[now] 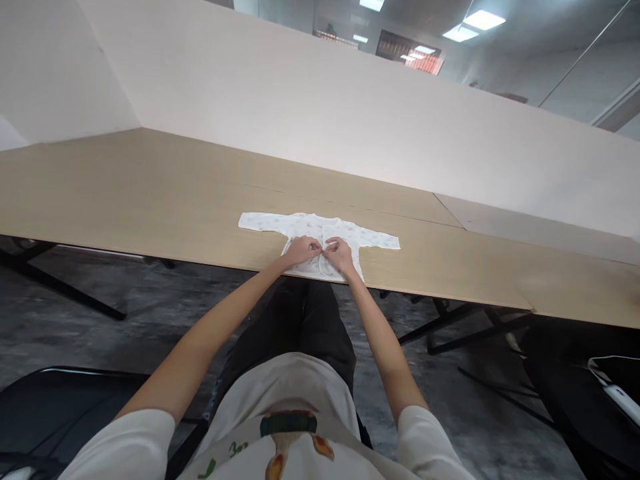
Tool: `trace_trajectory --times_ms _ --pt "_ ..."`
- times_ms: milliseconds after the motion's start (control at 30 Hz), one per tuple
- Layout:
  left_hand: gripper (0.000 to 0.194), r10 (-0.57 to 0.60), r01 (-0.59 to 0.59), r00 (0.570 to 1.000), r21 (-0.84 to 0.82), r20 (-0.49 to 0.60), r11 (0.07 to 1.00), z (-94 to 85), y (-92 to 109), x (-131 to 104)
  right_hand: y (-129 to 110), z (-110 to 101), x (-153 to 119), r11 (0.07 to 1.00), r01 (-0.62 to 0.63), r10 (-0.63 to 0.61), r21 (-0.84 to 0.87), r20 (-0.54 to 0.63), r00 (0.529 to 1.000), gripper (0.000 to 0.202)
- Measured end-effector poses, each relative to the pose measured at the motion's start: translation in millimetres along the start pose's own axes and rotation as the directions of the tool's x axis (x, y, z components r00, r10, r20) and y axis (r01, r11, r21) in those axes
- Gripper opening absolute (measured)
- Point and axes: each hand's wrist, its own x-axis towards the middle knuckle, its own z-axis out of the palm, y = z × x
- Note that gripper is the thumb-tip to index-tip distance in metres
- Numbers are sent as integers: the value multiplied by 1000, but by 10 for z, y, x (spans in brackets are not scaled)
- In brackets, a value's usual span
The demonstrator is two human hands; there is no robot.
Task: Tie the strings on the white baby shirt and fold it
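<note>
You are sitting at a long, light wooden table (pixel 150 200) with a small white baby shirt, long-sleeved and faintly printed (pixel 320 230), lying flat near the table's front edge, right in front of you. Its two sleeves are spreading out to either side, one reaching left and the other right, while its lower hem is lying close to the table's edge.

You are bringing both hands together over the middle of the shirt's front. Your left hand (pixel 301 251) is resting on the fabric with its fingers curled in, and the fingertips are pinching at the shirt's centre opening. Your right hand (pixel 341 254) is sitting just beside it, also curled, with its fingertips meeting the left ones at the same spot. Just what the fingertips are gripping there is too small to make out.

Both of your forearms are reaching forward from short white sleeves, converging toward the shirt. Behind the table a plain pale partition wall (pixel 350 113) is running along its far side. A dark chair (pixel 60 407) is standing at your lower left on the grey floor (pixel 150 313).
</note>
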Motion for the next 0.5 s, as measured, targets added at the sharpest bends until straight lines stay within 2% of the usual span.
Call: trace_trajectory --times_ms 200,500 --pt "29 33 -34 999 -90 -17 995 -13 4 -15 51 35 -29 997 4 2 79 -75 997 29" --pt "22 106 -109 994 -179 -29 978 17 -21 -13 68 22 -40 994 -8 15 106 -60 998 32"
